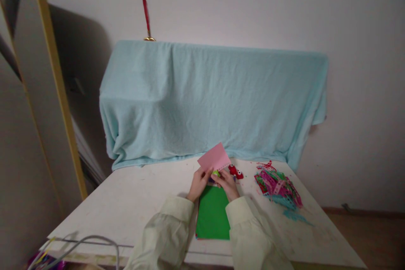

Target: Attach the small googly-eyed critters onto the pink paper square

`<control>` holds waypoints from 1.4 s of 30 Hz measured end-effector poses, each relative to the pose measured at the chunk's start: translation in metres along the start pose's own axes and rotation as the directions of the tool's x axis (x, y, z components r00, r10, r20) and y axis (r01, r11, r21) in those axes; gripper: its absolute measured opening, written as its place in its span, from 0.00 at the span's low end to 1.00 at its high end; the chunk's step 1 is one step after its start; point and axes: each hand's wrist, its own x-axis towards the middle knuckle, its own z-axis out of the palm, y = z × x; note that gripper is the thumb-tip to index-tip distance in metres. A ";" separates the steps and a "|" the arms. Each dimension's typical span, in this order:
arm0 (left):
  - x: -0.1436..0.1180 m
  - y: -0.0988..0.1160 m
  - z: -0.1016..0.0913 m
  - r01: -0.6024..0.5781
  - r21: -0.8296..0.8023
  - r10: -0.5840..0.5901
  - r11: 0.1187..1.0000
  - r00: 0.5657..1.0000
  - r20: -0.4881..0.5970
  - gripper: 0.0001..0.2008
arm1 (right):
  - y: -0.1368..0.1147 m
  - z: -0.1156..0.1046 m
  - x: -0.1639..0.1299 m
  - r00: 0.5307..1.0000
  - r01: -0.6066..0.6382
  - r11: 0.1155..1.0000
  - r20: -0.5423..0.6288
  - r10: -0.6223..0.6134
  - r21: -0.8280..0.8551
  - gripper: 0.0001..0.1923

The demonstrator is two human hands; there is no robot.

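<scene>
Hands are meeting over the middle of the white surface (133, 202); the left hand (198, 184) is pinching the bottom left edge of a pink paper (214, 157), with its fingers (207, 173) curled narrow around that edge; the right hand (228, 184) is sitting just beside it, with its fingers closed around something small and yellow-green (216, 173) right under the pink paper; I cannot tell what that small thing is. The pink paper is being held up off the surface and is tilting up to the right; a green sheet (212, 213) is lying flat on the surface, between the two pale sleeves (164, 236), and is reaching almost to the near edge. A small red thing (236, 172) is lying just to the right of the right hand; a pile of pink, green and blue paper strips (278, 187) is sitting farther right on the surface. A light blue cloth (215, 101) is hanging over something big behind the surface; a red ribbon (146, 14) is sticking up behind the cloth; grey cables (82, 242) are lying at the near left corner.
</scene>
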 end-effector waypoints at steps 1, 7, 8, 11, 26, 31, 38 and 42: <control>0.000 0.002 0.000 0.000 -0.007 0.000 1.000 1.000 0.004 0.21 | -0.001 0.000 0.000 1.000 0.004 1.000 -0.002 -0.004 0.005 0.20; -0.002 0.007 -0.002 -0.030 -0.003 0.030 1.000 0.999 0.015 0.20 | -0.005 0.001 -0.003 1.000 0.006 1.000 -0.001 -0.006 0.008 0.18; -0.002 0.007 -0.002 -0.034 0.000 0.034 0.999 0.999 0.019 0.19 | -0.005 0.001 -0.003 1.000 0.011 1.000 -0.006 -0.011 0.006 0.18; -0.001 0.005 -0.001 -0.032 0.007 0.032 0.999 0.998 0.044 0.19 | -0.006 0.001 -0.004 1.000 0.020 1.000 -0.019 -0.020 0.010 0.17; 0.000 0.003 -0.001 -0.022 0.016 0.021 1.000 0.998 0.051 0.20 | -0.010 0.004 -0.004 0.999 0.006 0.997 -0.037 -0.003 0.081 0.16; 0.000 0.003 0.000 -0.005 0.013 0.004 1.000 0.998 0.064 0.21 | -0.014 0.006 -0.004 0.997 -0.020 0.996 -0.066 0.026 0.089 0.20; -0.001 0.007 0.000 0.008 0.007 -0.008 1.000 0.998 0.069 0.21 | -0.011 0.005 -0.004 0.998 0.000 0.997 -0.058 0.005 0.082 0.19; -0.001 0.006 0.000 -0.011 0.004 0.010 1.000 0.997 0.082 0.21 | -0.010 0.004 -0.003 0.998 -0.014 0.995 -0.060 0.020 0.095 0.18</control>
